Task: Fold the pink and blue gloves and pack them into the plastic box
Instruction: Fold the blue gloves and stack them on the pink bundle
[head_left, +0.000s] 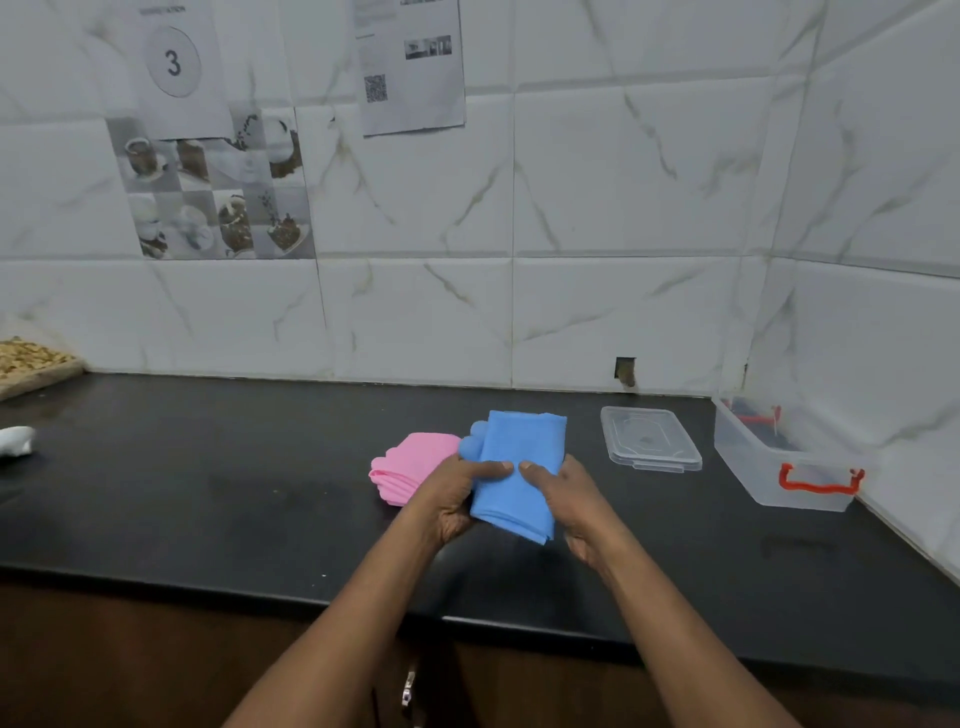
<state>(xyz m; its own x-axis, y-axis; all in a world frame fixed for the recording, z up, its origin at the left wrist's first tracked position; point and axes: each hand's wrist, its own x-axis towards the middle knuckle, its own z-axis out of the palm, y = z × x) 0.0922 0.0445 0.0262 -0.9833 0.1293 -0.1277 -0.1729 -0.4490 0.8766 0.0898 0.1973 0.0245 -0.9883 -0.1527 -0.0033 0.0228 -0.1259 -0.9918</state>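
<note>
Two hands hold the blue glove (514, 473) just right of the frame's centre: your left hand (457, 499) pinches its left edge, your right hand (566, 493) its right edge, thumbs meeting on top, each grip closed on the folded fabric. It looks lifted slightly off the dark counter (208, 493), though that is hard to confirm. The pink glove (410, 465) lies folded on the counter, just left of the blue one and partly behind your left hand. You seem to be finishing the blue fold (packing comes next). The plastic box (779, 457) stands open at the right edge, its lid (649, 439) lying flat between it and the gloves. Next, keep the fold pinched and carry it rightward over the lid into the box.
</note>
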